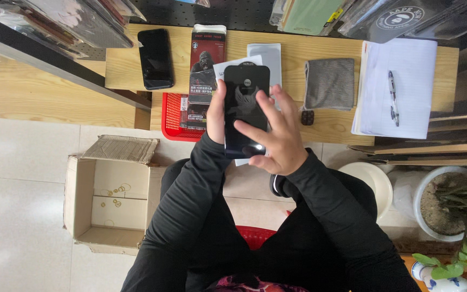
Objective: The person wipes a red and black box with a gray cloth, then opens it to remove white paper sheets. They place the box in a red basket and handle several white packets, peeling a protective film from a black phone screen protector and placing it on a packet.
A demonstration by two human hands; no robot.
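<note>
My left hand [215, 116] grips the left edge of a black glass screen protector sheet [246, 92], held upright in front of me above the table's front edge. My right hand [275, 138] rests on the sheet's lower right part, thumb at the bottom and fingers spread across its face. A white paper sheet [239, 64] shows behind the black sheet. Both arms wear black sleeves.
On the wooden table [298, 48] lie a black phone [155, 58], a tall printed package [205, 65], a grey cloth [329, 84], a notepad [406, 108] with a pen [392, 97]. A red basket [173, 121], an open cardboard box [109, 200] and potted plants [455, 205] stand around.
</note>
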